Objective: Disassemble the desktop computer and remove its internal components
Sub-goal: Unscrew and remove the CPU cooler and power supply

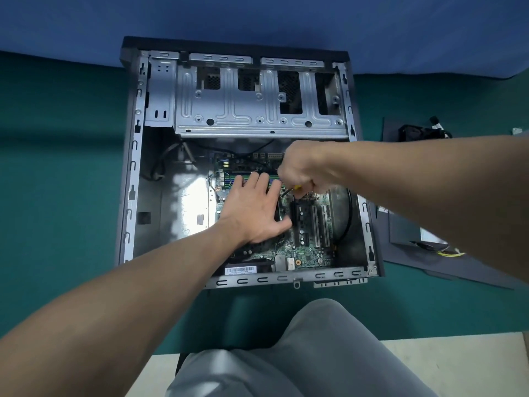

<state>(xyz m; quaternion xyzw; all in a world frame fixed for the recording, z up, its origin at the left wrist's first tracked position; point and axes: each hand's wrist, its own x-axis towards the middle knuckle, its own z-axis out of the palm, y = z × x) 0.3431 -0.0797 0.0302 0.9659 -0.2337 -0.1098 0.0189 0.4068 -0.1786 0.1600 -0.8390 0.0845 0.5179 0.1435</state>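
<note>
An open desktop computer case [134, 156] lies on its side on the green table. Its green motherboard [307, 247] fills the lower right of the case. My left hand [254, 209] lies flat, fingers spread, on a black part over the middle of the board. My right hand [305, 170] grips a screwdriver with a yellow and black handle [296, 188]. The tool's shaft points down at the board just right of my left fingertips; its tip is hidden. An empty metal drive cage [257, 110] spans the top of the case.
A dark case side panel [406, 253] lies right of the case with a removed unit and yellow wires [449, 253] on it. Black parts with cables [418, 133] sit farther back on the right. My grey-trousered knee [315, 353] is below the table's front edge.
</note>
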